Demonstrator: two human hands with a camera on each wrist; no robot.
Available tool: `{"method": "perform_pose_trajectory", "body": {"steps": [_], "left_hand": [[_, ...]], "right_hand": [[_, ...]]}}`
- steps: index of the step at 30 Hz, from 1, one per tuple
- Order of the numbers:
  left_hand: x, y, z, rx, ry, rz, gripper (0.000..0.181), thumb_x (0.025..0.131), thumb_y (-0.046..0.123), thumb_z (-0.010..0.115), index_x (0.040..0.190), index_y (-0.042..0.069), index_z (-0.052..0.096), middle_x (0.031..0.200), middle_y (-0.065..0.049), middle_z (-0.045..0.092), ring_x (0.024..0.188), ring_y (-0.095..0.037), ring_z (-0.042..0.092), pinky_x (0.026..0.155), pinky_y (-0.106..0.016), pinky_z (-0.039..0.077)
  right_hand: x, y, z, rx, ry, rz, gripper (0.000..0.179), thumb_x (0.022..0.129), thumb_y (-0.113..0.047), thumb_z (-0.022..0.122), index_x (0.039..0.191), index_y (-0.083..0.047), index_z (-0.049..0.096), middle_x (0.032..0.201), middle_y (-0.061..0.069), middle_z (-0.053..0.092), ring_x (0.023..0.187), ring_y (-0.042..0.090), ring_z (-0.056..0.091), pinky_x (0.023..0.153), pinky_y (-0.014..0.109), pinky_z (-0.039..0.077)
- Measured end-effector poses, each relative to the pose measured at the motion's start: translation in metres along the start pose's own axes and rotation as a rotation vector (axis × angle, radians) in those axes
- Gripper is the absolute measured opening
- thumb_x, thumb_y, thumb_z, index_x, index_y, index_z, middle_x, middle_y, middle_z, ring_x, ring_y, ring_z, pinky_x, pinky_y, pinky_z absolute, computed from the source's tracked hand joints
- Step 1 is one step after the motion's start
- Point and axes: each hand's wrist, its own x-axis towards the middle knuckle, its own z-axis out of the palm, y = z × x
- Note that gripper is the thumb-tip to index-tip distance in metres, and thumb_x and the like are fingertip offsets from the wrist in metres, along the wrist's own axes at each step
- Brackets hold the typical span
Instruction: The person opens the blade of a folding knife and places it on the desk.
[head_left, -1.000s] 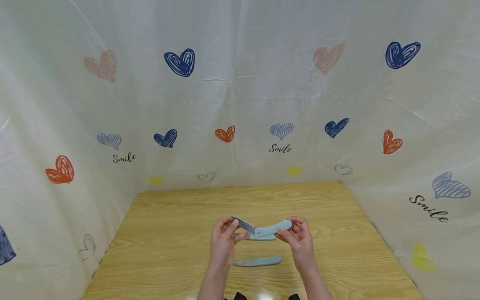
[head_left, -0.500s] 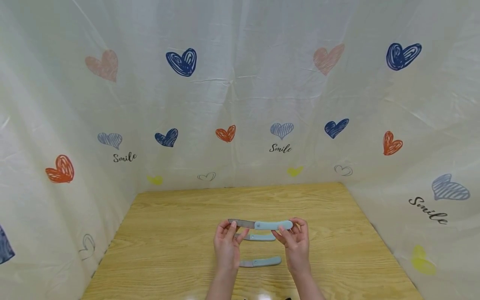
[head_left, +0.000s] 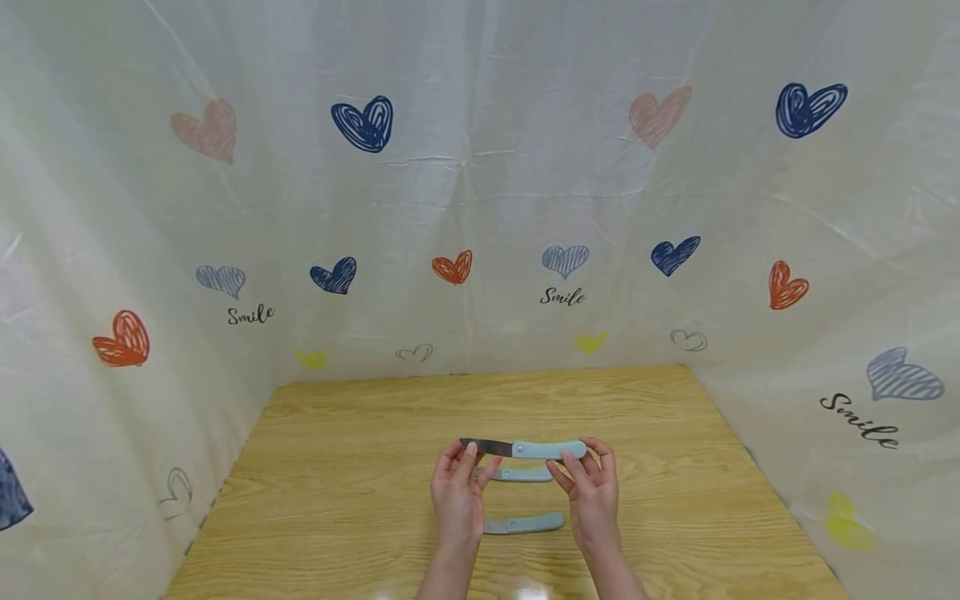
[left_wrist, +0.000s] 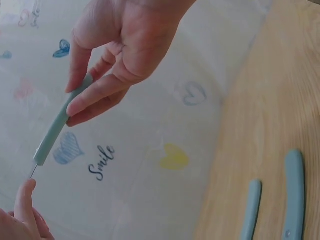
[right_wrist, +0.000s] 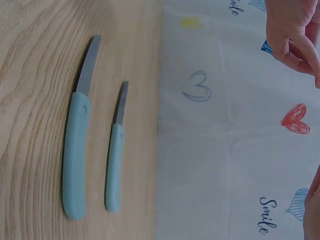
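Note:
A folding knife (head_left: 546, 450) with a light blue handle is held level above the table, its blade extended in line with the handle. My left hand (head_left: 457, 502) pinches the blade near its tip between thumb and fingers. The end of the handle is pinched by my right hand (head_left: 594, 498). Below it on the table lie two similar blue-handled folding knives, one farther knife (head_left: 527, 475) and one nearer knife (head_left: 536, 523). In the right wrist view both the bigger knife (right_wrist: 75, 155) and the smaller knife (right_wrist: 114, 167) have their blades out.
The wooden table (head_left: 360, 483) has a pale curtain (head_left: 487, 200) printed with hearts and "Smile" along its back and both sides. The two lying knives are roughly parallel, handles to the right in the head view.
One second ago the held knife's blade stood at an angle to its handle. It has since swung into line, and my left hand has shifted slightly to the right.

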Motion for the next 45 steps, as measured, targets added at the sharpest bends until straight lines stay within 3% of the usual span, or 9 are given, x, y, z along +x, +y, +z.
{"method": "perform_pose_trajectory", "body": {"steps": [8,17,20,24,28,34,38,45], "left_hand": [[0.001,-0.006,-0.005,0.026,0.029,0.018,0.023,0.097,0.0,0.056,0.117,0.002,0.045,0.092,-0.005,0.056,0.087,-0.015,0.066,0.082,-0.036,0.059],[0.007,-0.022,-0.018,0.018,0.097,-0.018,0.013,0.095,0.002,0.061,0.107,0.001,0.055,0.09,-0.003,0.062,0.087,-0.017,0.068,0.084,-0.035,0.059],[0.015,-0.023,-0.023,0.072,0.123,-0.04,0.014,0.096,0.004,0.062,0.106,-0.004,0.059,0.093,-0.006,0.062,0.087,-0.016,0.068,0.082,-0.032,0.059],[0.031,-0.022,-0.029,0.185,0.134,-0.021,0.024,0.094,0.003,0.064,0.109,-0.014,0.06,0.092,-0.007,0.064,0.083,-0.015,0.069,0.078,-0.028,0.06],[0.049,-0.023,-0.032,0.271,0.095,0.005,0.03,0.092,0.0,0.066,0.114,-0.019,0.06,0.092,-0.008,0.067,0.084,-0.016,0.069,0.078,-0.028,0.06],[0.079,-0.036,-0.039,0.392,0.006,-0.024,0.039,0.091,-0.003,0.064,0.126,-0.018,0.054,0.109,-0.022,0.063,0.092,-0.016,0.067,0.082,-0.028,0.059],[0.096,-0.045,-0.048,0.487,-0.037,-0.049,0.047,0.09,-0.004,0.064,0.133,-0.015,0.049,0.109,-0.02,0.062,0.088,-0.013,0.065,0.08,-0.028,0.059],[0.124,-0.055,-0.079,0.721,-0.129,-0.072,0.049,0.091,0.003,0.065,0.134,-0.013,0.049,0.098,-0.01,0.061,0.078,-0.013,0.059,0.068,-0.022,0.057]], "right_hand": [[-0.002,0.0,-0.003,-0.031,0.055,0.019,0.022,0.098,0.002,0.053,0.115,-0.012,0.052,0.09,-0.001,0.066,0.085,0.014,0.07,0.078,0.029,0.06],[0.006,0.007,-0.009,-0.146,0.203,0.121,0.018,0.096,-0.004,0.061,0.109,-0.005,0.049,0.087,-0.003,0.071,0.083,0.013,0.071,0.071,0.027,0.06],[0.014,0.013,-0.016,-0.218,0.23,0.132,0.019,0.096,-0.007,0.063,0.111,0.001,0.055,0.088,-0.004,0.071,0.084,0.012,0.07,0.072,0.027,0.06],[0.027,0.021,-0.026,-0.306,0.224,0.132,0.027,0.095,-0.008,0.064,0.115,0.01,0.059,0.09,-0.002,0.07,0.084,0.011,0.069,0.075,0.027,0.06],[0.043,0.03,-0.033,-0.35,0.192,0.147,0.034,0.094,-0.009,0.065,0.119,0.012,0.056,0.089,-0.001,0.069,0.084,0.01,0.069,0.077,0.026,0.06],[0.07,0.047,-0.045,-0.404,0.13,0.161,0.036,0.094,-0.01,0.067,0.122,0.011,0.057,0.097,0.007,0.069,0.084,0.008,0.068,0.077,0.025,0.059],[0.084,0.06,-0.055,-0.538,0.005,0.22,0.045,0.092,-0.011,0.069,0.131,0.006,0.055,0.115,0.015,0.064,0.094,0.01,0.064,0.08,0.025,0.058],[0.097,0.076,-0.071,-0.78,-0.264,0.28,0.063,0.089,-0.012,0.072,0.144,0.001,0.044,0.137,0.021,0.052,0.114,0.032,0.049,0.078,0.029,0.051]]}}
